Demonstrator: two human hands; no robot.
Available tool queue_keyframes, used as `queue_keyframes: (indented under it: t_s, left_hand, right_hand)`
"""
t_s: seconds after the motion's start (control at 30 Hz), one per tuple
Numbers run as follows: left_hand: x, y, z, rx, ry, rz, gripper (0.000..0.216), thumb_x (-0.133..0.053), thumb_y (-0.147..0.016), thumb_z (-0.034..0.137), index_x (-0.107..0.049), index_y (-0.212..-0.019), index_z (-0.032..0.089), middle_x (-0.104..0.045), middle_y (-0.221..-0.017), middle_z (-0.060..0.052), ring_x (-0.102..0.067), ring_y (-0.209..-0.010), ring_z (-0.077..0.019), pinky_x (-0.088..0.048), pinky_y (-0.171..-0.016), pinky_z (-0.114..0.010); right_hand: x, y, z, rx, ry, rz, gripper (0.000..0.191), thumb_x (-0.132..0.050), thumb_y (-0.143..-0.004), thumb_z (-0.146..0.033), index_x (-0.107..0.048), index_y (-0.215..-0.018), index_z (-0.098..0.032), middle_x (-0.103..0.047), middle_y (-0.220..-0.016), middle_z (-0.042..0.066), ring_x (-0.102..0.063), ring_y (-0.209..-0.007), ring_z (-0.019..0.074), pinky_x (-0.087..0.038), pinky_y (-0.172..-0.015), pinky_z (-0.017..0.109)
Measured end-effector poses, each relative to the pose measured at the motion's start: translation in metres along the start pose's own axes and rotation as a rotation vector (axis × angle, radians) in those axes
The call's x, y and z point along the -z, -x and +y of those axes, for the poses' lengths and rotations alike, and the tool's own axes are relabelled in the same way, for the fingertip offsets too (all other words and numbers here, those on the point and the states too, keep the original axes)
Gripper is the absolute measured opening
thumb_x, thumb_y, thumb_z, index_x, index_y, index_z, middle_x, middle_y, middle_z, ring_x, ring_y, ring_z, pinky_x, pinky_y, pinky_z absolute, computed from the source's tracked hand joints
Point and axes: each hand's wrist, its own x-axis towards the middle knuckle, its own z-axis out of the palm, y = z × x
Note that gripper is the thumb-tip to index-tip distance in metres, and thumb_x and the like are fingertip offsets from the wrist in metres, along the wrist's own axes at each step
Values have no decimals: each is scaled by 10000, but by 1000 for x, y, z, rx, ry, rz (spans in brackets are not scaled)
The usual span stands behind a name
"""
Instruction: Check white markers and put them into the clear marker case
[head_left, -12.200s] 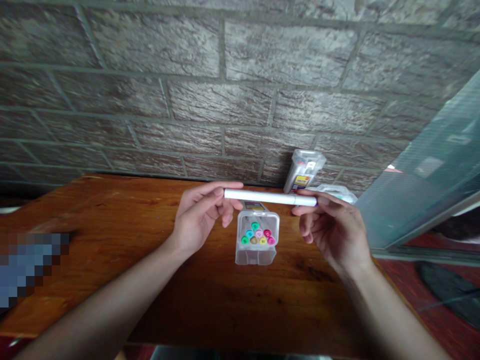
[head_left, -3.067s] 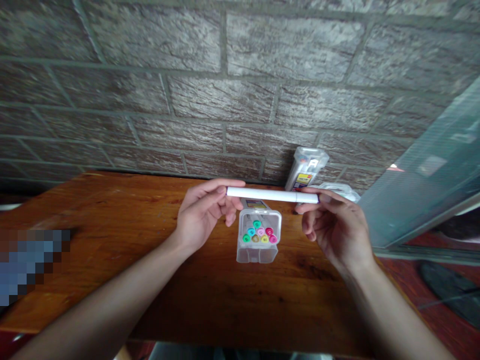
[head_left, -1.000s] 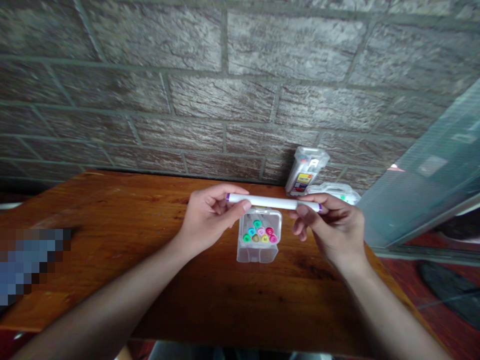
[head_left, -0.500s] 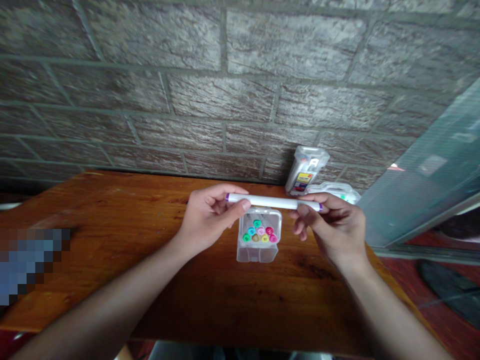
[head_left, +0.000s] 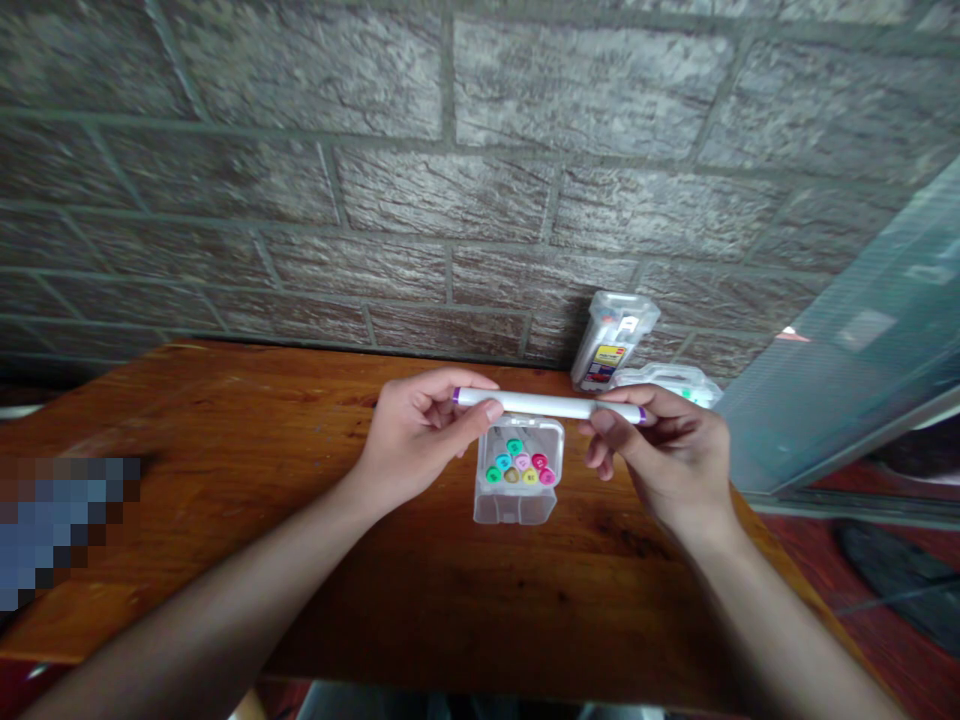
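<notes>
I hold a white marker with purple ends (head_left: pixel 544 404) level above the wooden table (head_left: pixel 300 470). My left hand (head_left: pixel 420 435) pinches its left end between thumb and fingers. My right hand (head_left: pixel 667 455) pinches its right end. Directly below the marker lies a clear plastic marker case (head_left: pixel 516 490), open toward me, with several coloured marker caps showing inside.
A second clear marker case (head_left: pixel 613 340) leans upright against the brick wall (head_left: pixel 450 180). A clear lid (head_left: pixel 675 382) lies behind my right hand. A glass pane (head_left: pixel 855 340) stands at the right. A blurred patch (head_left: pixel 60 525) sits at the table's left edge.
Since three seconds ago both hands slid inward along the marker, so its purple ends now show. Nothing has moved over the last second.
</notes>
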Motion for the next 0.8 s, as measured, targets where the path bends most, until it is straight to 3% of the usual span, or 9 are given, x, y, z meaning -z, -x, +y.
queue_keyframes:
  t_s: [0.8]
  left_hand:
    - [4,0,-6,-23,-25,-29,120,-820,-889,214,-792,-972,132,-704,-633,6,-579,-456,-66,-442,-418,-144]
  right_hand:
    - [0,0,1,14,-40,-7,126,-919,-828,-244,-835,-901,-185,-805,-691,41,-706,-433,137,-567,-367,184]
